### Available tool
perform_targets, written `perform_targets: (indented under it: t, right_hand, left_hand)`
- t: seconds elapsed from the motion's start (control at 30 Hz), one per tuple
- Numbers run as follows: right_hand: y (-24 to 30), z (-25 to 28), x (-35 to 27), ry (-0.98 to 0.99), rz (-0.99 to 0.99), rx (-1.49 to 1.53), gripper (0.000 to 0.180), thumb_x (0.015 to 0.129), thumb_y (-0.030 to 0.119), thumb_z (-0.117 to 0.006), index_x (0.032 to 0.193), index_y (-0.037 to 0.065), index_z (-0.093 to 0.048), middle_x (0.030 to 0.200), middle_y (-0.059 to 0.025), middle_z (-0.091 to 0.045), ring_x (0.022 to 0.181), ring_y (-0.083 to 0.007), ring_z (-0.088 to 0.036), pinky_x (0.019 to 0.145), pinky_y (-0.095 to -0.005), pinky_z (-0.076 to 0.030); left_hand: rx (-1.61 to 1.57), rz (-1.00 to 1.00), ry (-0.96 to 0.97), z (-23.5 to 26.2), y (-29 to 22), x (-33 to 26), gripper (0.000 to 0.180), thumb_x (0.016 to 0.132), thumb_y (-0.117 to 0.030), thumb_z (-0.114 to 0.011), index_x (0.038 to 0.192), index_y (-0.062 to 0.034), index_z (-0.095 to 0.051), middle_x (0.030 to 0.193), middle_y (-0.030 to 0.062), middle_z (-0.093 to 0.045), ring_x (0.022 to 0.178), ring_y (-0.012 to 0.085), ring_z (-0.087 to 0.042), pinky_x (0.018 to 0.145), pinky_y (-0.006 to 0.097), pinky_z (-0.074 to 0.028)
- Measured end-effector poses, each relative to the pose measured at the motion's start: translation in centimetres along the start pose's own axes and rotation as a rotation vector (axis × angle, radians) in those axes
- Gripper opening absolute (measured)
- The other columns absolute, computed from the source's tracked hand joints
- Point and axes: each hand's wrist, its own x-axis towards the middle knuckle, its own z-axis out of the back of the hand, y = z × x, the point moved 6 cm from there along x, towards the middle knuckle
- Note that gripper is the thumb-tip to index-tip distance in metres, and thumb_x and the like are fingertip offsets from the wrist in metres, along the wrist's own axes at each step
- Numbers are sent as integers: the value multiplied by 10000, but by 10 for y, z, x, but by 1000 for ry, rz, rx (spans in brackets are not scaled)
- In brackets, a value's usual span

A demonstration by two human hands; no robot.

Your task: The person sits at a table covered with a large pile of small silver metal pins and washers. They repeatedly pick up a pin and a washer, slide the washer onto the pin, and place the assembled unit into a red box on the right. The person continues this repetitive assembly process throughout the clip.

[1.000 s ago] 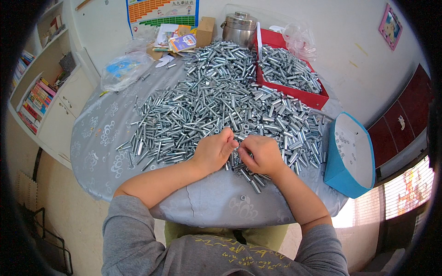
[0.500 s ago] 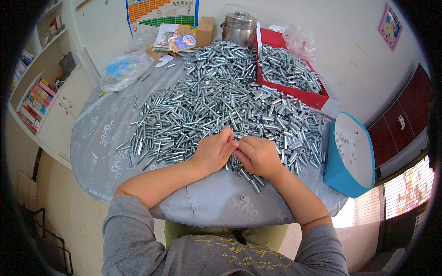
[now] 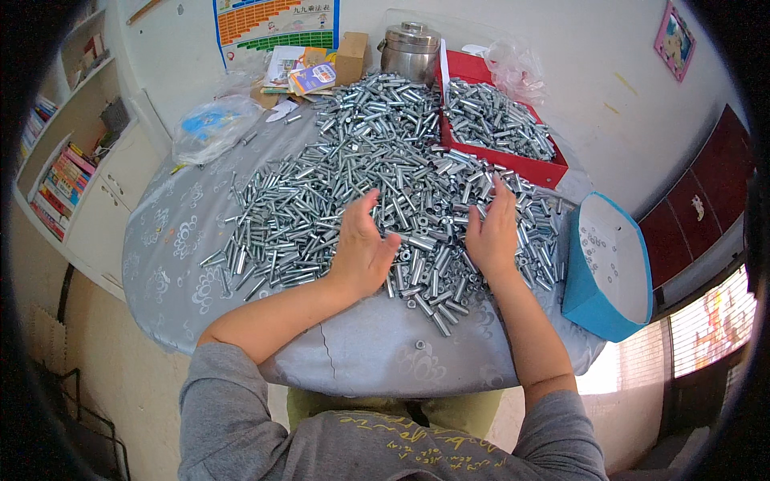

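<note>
Metal sleeve pile (image 3: 377, 160): directly fwd of both hands, axes mixed. L hand (image 3: 362, 250) fingers spread, R hand (image 3: 491, 232) flat, fingers together; both resting on near edge, equally near.

The person wears a grey top with sleeves pushed up above the elbows, bare forearms, no rings or watch that I can make out, and yellow lettering, blurred, across the chest.
</note>
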Motion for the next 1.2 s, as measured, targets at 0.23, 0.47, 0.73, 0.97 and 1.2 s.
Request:
perform_targets:
  t: [0.23,0.47,0.73,0.97,1.2]
  right_hand:
    - [6,-8,-4,82,82,1,546,727,64,-620,1216,-23,-395,1079,-223,-485,985,-376,-494,837,-403,-413]
    - [15,-5,-3,76,201,-83,543,759,192,-614,1228,-3,-423,1201,-224,-459,1153,-370,-411,973,-465,-299]
    - [5,-26,-13,271,163,-188,470,805,257,-569,1206,28,-482,1281,-186,-431,1223,-350,-375,1023,-492,-245]
    - [2,-28,-13,268,160,-170,480,798,279,-568,1193,16,-492,1288,-198,-427,1226,-352,-373,1016,-510,-243]
    - [5,-26,-13,247,150,-160,484,799,278,-568,1193,9,-488,1274,-202,-444,1211,-361,-387,1013,-498,-253]
  left_hand:
    - [-174,-228,420,-11,-35,-1,592,864,-547,-384,1101,-10,-462,901,128,-528,835,318,-517,769,398,-398]
    - [-133,-575,369,-14,-52,-13,447,798,-402,-583,1044,-39,-493,929,128,-531,863,302,-527,744,392,-429]
    - [-127,-587,396,-20,-50,-19,433,777,-380,-616,1053,-58,-527,936,116,-534,880,303,-533,776,399,-433]
    - [14,-394,334,-17,-40,-8,542,798,-414,-571,1169,-30,-473,1060,169,-483,1007,356,-474,884,452,-380]
    - [297,-167,266,-20,-14,-7,786,845,-508,-458,1359,40,-226,1289,317,-311,1227,480,-275,1033,537,-207]
